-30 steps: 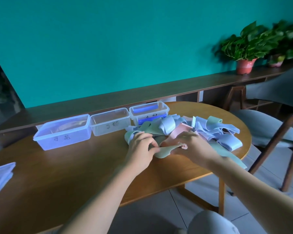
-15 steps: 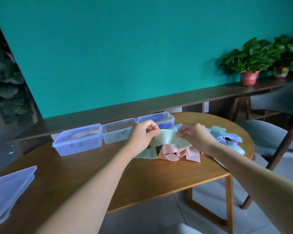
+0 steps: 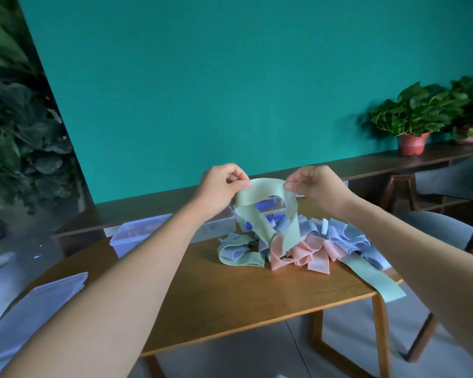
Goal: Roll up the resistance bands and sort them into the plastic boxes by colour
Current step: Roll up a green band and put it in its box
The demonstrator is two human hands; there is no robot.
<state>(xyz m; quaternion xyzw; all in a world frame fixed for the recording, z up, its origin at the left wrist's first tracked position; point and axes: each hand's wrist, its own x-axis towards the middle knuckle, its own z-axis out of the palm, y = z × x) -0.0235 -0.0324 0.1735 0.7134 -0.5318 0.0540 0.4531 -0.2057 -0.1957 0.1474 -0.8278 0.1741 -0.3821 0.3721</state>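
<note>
Clear lidded-size plastic boxes (image 3: 137,236) standing in a row behind a heap of blue, pink and green bands (image 3: 311,246); left forearm hiding the middle box. Pale green flat band (image 3: 262,192) arching above the oval wooden table (image 3: 230,296), ends hanging downward; left hand (image 3: 219,186) and right hand (image 3: 317,186) each pinching it.

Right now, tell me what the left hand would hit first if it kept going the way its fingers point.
The left hand points right, so likely the right hand, along the green band both pinch; depth unclear.
</note>
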